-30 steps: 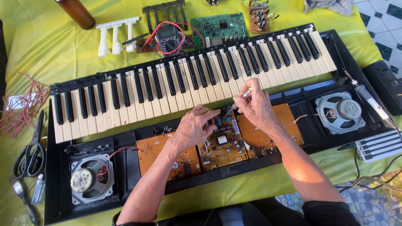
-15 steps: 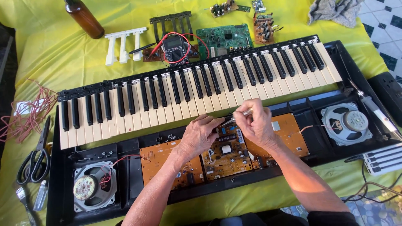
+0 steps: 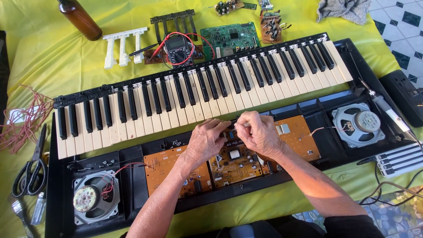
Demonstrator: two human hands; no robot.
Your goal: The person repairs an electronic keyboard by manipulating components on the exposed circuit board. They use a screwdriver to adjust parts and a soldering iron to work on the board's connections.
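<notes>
An opened electronic keyboard is laid across a yellow cloth, its lower cover removed so that the orange circuit boards and two speakers are exposed. Both hands are brought together over the boards, just below the white keys. A thin metal tool is pinched between the fingertips of the right hand, its tip directed toward 9 o'clock; the left hand is curled closed beside it, fingertips at the tool's tip, apparently to steady it, though what is gripped cannot be told. A multimeter with red leads is set at 12 o'clock, a soldering iron at 3 o'clock, and scissors at 9 o'clock, all within reach.
</notes>
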